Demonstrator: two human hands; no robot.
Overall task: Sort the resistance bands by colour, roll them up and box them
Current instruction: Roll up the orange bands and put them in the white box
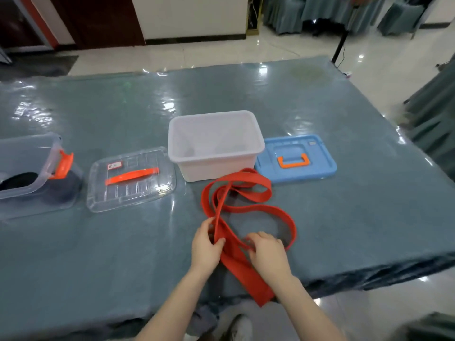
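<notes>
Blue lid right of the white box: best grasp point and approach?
Take the blue lid by its orange handle, coming straight down from above. The lid lies flat on the table with the handle facing up in its recess, so the edges give fingers little to catch. I can't tell whether the handle is raised or folded flat; if flat, lift the bar first.

- Left hand (206, 247): bare; no glove, ring or watch visible.
- Right hand (267, 252): bare; likewise unadorned.
- Both forearms bare up to the frame's bottom edge; no sleeve in view.
- Shoe (240, 327) at 6 o'clock, between the forearms: light grey-white, blurred; detail not resolvable.
- Greyish-blue fabric just left of shoe, possibly a trouser leg; cannot confirm.
</notes>
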